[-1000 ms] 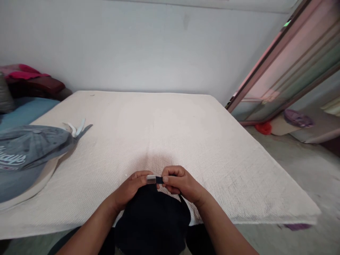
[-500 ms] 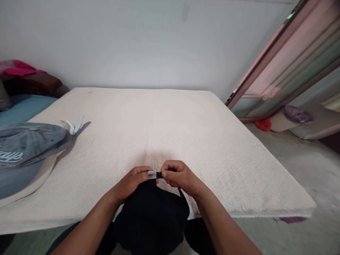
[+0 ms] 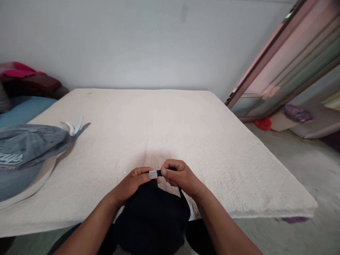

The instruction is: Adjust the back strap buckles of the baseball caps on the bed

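A dark navy cap [image 3: 152, 212] lies at the near edge of a white cloth-covered table [image 3: 164, 134], partly hanging off toward me. My left hand [image 3: 134, 184] pinches a small silver buckle [image 3: 152, 174] at the cap's back. Just to the right of the buckle, the cap's dark strap [image 3: 158, 173] is pinched in my right hand [image 3: 179, 177]. Both hands are closed, fingertips almost touching, above the cap's rear.
A grey-blue denim cap [image 3: 26, 148] with white lettering and a white strap end lies at the table's left edge. Red and dark cloth are piled at far left. A leaning framed panel [image 3: 287, 63] and a red object stand on the floor at right.
Hands and buckle keep the same grip; they sit slightly higher in view than a second ago, mostly from a small head shift.
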`<state>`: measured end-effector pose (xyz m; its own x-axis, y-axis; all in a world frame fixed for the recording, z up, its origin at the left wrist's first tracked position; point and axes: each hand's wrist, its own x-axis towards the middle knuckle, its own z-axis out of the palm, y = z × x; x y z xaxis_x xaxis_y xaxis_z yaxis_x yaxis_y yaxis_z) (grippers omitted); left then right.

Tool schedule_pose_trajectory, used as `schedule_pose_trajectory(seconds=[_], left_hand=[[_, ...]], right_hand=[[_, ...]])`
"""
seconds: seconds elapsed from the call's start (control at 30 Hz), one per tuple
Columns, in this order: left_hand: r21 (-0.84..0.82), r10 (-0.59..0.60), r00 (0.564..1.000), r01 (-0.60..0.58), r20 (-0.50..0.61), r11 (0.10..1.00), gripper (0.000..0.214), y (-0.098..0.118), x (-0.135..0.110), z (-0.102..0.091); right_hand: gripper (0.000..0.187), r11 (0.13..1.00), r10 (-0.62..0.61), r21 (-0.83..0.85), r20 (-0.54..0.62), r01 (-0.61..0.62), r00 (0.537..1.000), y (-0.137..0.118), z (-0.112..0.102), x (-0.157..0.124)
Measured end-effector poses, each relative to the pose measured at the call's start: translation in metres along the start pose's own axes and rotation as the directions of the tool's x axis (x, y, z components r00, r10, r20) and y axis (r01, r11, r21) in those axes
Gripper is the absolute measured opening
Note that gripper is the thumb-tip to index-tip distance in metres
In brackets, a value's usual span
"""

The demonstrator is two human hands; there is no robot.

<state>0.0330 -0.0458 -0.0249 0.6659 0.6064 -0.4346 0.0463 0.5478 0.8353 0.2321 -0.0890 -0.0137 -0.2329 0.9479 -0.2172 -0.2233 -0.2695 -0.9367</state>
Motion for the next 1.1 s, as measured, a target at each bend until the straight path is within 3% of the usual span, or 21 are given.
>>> schedule_pose_trajectory(seconds=[0.23, 0.4, 0.7, 0.9, 1.1], left_hand=[[0.016, 0.013, 0.999, -0.014, 0.032, 1.0, 0.018, 0.0069, -0.0023, 0.0039], [0.022, -0.015, 1.0, 0.015, 0.018, 1.0, 0.019, 0.007, -0.0028, 0.0043], [0.045, -0.039, 0.999, 0.04, -0.012, 0.998, 0.02, 0.0062, -0.0038, 0.0044], [0.062, -0.039, 0.999, 0.037, 0.035, 0.997, 0.018, 0.009, -0.0043, 0.0047], [0.065, -0.044, 0.999, 0.043, 0.015, 0.997, 0.018, 0.0061, -0.0029, 0.0019]], right_hand=[[0.023, 0.995, 0.037, 0.083, 0.112, -0.046, 0.993, 0.0003, -0.0002, -0.0001], [0.024, 0.99, 0.023, 0.138, 0.112, -0.038, 0.994, -0.0003, 0.0001, -0.0007], [0.025, 0.992, 0.043, 0.115, 0.141, -0.059, 0.989, -0.0012, 0.0002, -0.0022], [0.027, 0.993, 0.047, 0.095, 0.178, -0.065, 0.983, -0.0023, -0.0018, -0.0031], [0.026, 0.993, 0.061, 0.088, 0.156, -0.075, 0.986, -0.0021, -0.0018, -0.0034]])
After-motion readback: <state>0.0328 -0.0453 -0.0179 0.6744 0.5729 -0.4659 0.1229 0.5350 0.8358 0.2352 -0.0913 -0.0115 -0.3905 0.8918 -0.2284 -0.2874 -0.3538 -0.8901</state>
